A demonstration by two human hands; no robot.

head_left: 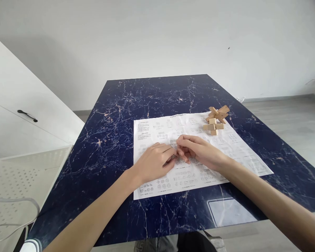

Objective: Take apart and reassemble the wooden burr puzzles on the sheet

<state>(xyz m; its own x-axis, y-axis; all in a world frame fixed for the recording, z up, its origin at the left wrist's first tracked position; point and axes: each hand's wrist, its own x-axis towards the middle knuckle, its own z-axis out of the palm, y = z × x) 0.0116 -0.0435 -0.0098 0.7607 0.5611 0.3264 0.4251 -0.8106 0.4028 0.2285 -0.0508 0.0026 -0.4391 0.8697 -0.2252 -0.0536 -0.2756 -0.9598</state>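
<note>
A large printed sheet (152, 127) with rows of small line diagrams lies on the dark blue marbled table (120, 105). Over the middle of the sheet, my left hand (157, 159) rests palm down, its fingers loosely bent and a gap between thumb and forefinger. My right hand (201, 150) lies on its side facing it, fingers slack and partly apart, thumb near the forefinger. The fingertips of both hands meet or nearly touch, and I see nothing held. Beyond my right hand, an interlocking wooden block puzzle (213, 126) stands on the sheet's upper right part.
Behind that puzzle sits a second wooden piece with crossed, angled bars (222, 112). A pale rectangular patch (231, 211) lies at the table's near edge. On the left are a white perforated surface (18, 178) with a cable and a cabinet with a black handle (27, 115).
</note>
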